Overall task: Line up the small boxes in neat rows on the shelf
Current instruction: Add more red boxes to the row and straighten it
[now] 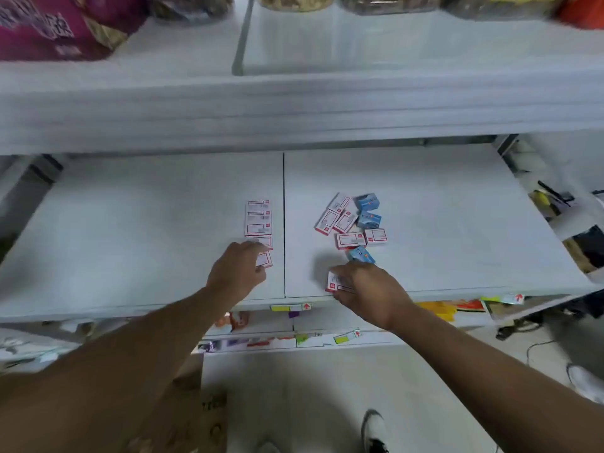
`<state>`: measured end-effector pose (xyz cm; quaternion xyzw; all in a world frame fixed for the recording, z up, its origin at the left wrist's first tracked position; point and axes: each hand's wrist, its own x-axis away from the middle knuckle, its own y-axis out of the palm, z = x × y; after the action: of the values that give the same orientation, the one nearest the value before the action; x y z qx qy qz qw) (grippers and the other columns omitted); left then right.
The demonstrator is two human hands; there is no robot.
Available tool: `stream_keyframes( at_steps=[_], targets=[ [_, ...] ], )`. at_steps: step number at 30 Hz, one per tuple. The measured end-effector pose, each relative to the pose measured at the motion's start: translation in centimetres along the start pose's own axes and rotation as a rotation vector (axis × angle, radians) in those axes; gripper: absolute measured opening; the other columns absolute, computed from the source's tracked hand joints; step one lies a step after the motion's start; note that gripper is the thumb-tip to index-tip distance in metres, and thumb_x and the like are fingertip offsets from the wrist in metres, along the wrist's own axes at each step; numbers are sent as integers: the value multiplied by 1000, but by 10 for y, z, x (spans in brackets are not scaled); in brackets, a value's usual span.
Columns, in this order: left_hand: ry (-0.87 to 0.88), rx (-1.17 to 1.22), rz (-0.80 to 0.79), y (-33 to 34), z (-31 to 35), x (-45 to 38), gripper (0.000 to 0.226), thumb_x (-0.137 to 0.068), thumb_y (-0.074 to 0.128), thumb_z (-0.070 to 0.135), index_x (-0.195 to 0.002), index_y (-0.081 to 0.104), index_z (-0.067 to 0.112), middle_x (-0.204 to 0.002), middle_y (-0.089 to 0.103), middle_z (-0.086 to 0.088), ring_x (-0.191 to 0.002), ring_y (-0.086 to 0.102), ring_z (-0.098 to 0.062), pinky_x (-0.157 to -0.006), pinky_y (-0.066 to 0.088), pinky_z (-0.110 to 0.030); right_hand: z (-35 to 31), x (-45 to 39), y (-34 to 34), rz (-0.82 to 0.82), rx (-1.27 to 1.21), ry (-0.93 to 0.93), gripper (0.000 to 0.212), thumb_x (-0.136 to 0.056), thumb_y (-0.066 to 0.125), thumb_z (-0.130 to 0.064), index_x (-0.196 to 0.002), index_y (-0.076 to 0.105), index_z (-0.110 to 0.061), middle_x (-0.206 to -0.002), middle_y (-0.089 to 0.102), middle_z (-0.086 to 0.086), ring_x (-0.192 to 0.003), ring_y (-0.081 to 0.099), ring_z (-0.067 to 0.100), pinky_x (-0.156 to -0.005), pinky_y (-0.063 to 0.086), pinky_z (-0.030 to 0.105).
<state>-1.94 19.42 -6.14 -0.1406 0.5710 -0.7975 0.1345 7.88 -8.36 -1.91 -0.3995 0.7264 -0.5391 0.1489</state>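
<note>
Here the left hand (pixel 236 272) rests palm down on the white shelf (pixel 137 230), its fingertips pressed onto the nearest box (pixel 265 259) of a straight column of red-and-white boxes (pixel 258 220). That column runs away from the fingers toward the back of the shelf, just to the left of the dark seam (pixel 284 223) that splits the shelf board. The box under the fingertips sits slightly askew to the ones beyond it; the hand is touching it rather than closing around it.

The right hand (pixel 366 291) is on the other side of the seam, near the shelf's front edge, pinching a red-and-white box with a barcode (pixel 334 282) between thumb and fingers. Just beyond its knuckles lies a blue box (pixel 359 255), tilted. Farther out from that hand is a loose cluster (pixel 351 220): several red-and-white boxes lying at different angles, with two more blue boxes (pixel 368 210) at the cluster's right side.

Above both hands an upper shelf (pixel 294 106) carries a purple bag (pixel 49 27) to the left and clear jars (pixel 295 1) to the right. Below the wrists, coloured price tags (pixel 291 307) hang on the front lip. The picture is somewhat blurred, so the print on the boxes cannot be read.
</note>
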Motion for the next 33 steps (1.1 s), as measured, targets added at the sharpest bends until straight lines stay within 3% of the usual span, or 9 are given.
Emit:
stream_keyframes(
  at_steps=[3,8,12,16,20,23,33],
  targets=[
    [38,-18,-46,17,-8,-7,50,-91,69,26,-141,63,28,-140,65,1,-123,55,-24,-92,57,-43,-1,-1,11,21,-10,10,12,-92,66,-37,-95,58,-28,-93,62,-6,-87,60,21,-66,51,34],
    [113,17,17,28,-14,-3,51,-91,70,19,-141,64,24,-142,64,2,-130,54,-22,-98,57,-40,-10,-8,26,40,-22,2,12,-91,64,-39,-91,57,-30,-88,60,-6,-83,56,18,-66,52,35],
    [104,56,135,24,-24,20,47,-89,74,20,-135,68,23,-138,64,4,-127,56,-19,-102,57,-37,-26,-18,30,1,-17,-28,8,-94,64,-37,-94,56,-35,-91,55,-10,-86,57,17,-62,40,26],
    [-19,122,194,23,-49,55,36,-93,73,24,-129,69,26,-133,64,7,-120,57,-15,-99,56,-31,-54,-38,33,0,16,-91,25,-96,65,-36,-121,67,-30,-108,62,-3,-101,62,22,-79,50,31],
    [-134,273,239,29,-68,81,32,-96,74,25,-127,68,25,-133,65,6,-118,57,-14,-103,52,-28,-82,-61,50,-29,59,-170,49,-100,63,-39,-147,55,-29,-141,58,-2,-121,60,23,-101,55,36],
    [-183,308,286,31,-71,91,28,-96,73,26,-124,69,27,-132,65,8,-119,56,-11,-102,46,-22,-96,-75,67,-45,96,-207,55,-101,63,-36,-152,48,-27,-154,49,-2,-130,57,25,-107,53,40],
    [-226,374,362,44,-67,118,28,-97,65,17,-124,69,23,-131,66,7,-121,55,-11,-99,52,-26,-114,-99,103,48,181,-221,42,-100,65,-37,-139,60,-25,-139,63,3,-125,58,27,-99,57,43]
  ],
)
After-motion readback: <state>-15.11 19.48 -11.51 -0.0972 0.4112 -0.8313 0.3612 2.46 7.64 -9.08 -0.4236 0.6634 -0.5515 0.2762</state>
